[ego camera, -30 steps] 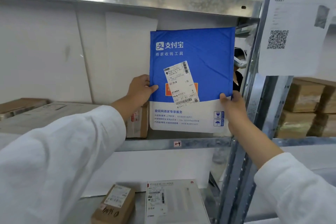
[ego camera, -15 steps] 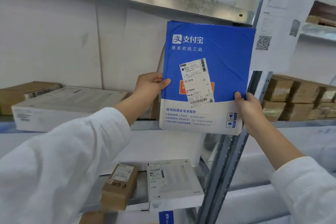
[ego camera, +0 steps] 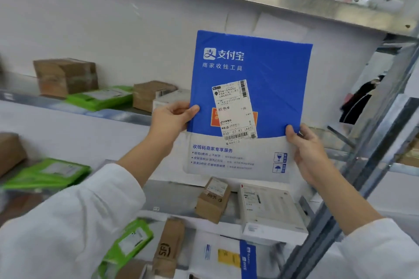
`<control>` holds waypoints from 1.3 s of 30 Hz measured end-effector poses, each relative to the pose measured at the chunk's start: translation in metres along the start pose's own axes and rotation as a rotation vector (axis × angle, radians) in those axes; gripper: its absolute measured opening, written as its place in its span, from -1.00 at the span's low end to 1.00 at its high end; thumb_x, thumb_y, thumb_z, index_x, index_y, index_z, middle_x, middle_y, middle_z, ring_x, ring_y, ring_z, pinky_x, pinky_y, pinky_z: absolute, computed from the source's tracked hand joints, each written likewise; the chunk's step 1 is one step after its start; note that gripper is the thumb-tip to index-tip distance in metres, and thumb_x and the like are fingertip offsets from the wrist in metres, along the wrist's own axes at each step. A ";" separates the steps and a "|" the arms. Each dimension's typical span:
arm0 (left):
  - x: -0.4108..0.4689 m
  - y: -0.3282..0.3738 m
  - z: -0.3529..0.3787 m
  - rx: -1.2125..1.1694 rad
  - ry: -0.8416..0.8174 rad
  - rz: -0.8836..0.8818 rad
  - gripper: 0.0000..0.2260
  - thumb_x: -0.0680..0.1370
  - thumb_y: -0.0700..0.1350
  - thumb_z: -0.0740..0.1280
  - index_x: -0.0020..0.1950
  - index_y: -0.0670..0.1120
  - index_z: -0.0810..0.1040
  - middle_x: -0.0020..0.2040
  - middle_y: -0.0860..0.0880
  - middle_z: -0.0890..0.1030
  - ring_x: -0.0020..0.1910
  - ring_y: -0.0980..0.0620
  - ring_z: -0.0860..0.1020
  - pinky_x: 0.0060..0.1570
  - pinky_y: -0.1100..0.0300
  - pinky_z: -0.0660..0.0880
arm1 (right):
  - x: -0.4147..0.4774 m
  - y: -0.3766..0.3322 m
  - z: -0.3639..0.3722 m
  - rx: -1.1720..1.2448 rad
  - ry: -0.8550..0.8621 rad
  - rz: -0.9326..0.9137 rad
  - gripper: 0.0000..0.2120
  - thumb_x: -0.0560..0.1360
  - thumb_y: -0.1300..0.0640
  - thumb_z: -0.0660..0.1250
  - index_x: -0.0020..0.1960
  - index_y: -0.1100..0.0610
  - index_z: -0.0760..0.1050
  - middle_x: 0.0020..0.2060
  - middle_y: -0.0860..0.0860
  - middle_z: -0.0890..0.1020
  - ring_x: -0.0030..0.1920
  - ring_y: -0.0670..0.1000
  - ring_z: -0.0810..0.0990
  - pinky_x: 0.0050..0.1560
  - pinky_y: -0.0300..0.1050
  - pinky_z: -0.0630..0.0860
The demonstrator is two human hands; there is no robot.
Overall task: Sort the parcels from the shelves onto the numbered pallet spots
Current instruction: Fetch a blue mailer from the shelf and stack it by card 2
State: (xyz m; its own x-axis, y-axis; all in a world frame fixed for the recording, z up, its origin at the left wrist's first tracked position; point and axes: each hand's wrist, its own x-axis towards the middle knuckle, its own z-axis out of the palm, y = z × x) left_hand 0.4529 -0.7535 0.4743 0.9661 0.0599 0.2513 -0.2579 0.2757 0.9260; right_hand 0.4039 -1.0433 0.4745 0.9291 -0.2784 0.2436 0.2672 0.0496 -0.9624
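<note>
The person's left hand (ego camera: pixel 172 120) is pinching the left edge of a flat blue-and-white plastic mailer bag (ego camera: pixel 267 70), thumb lying across the front and fingers curled behind it. The right hand (ego camera: pixel 310 154) is gripping the bag's right edge at about four o'clock, thumb on the front and the other fingers mostly hidden behind. Between them they are holding the bag upright in the air, clear of the shelves, with its white printed shipping label (ego camera: pixel 233 111) facing the person, who I'd say is reading off the spot number.

At nine o'clock from the bag, a brown cardboard box (ego camera: pixel 65 76) and a bright green plastic pouch (ego camera: pixel 99 97) are sitting on a grey steel shelf (ego camera: pixel 127 116). At six o'clock a small brown taped carton (ego camera: pixel 213 199) and a flat white box (ego camera: pixel 269 206) are lying side by side on the tier below. At three o'clock a grey metal upright (ego camera: pixel 374 165) is running down the rack.

This one parcel is picked but not yet placed; no pallet is showing, and plenty of parcels are waiting on the shelves, so most of the sorting looks to be ahead
</note>
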 end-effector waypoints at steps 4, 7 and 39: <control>-0.032 0.010 -0.095 0.022 0.202 0.054 -0.85 0.50 -0.17 0.44 0.04 -0.16 0.63 0.00 -0.10 0.71 -0.03 -0.01 0.68 -0.05 0.14 0.63 | -0.018 0.016 0.089 0.019 -0.168 0.044 -0.81 0.55 0.13 0.32 0.16 0.05 0.53 0.04 0.01 0.70 0.02 0.05 0.69 -0.08 0.01 0.62; -0.062 0.025 -0.168 0.043 0.350 0.082 -0.90 0.50 -0.17 0.43 0.01 -0.10 0.64 0.00 -0.10 0.71 -0.07 0.03 0.69 -0.12 0.19 0.62 | -0.041 0.029 0.162 0.048 -0.312 0.094 -0.75 0.55 0.14 0.32 0.23 0.08 0.51 0.05 0.02 0.70 0.02 0.06 0.70 -0.09 -0.01 0.65; -0.374 0.176 -0.706 0.355 1.465 0.052 -0.77 0.55 -0.07 0.37 0.15 -0.13 0.63 0.00 -0.09 0.71 -0.03 -0.09 0.68 0.07 -0.09 0.60 | -0.363 0.143 0.837 0.050 -1.305 0.453 -0.92 0.58 0.06 0.32 0.06 0.00 0.52 -0.07 -0.01 0.69 -0.11 0.06 0.68 -0.19 -0.02 0.57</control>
State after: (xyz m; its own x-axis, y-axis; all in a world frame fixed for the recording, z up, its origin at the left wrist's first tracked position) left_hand 0.0560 -0.0501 0.3439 0.0596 0.9982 -0.0121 -0.0742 0.0165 0.9971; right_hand 0.3192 -0.1321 0.3494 0.4934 0.8609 -0.1240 -0.1366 -0.0641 -0.9885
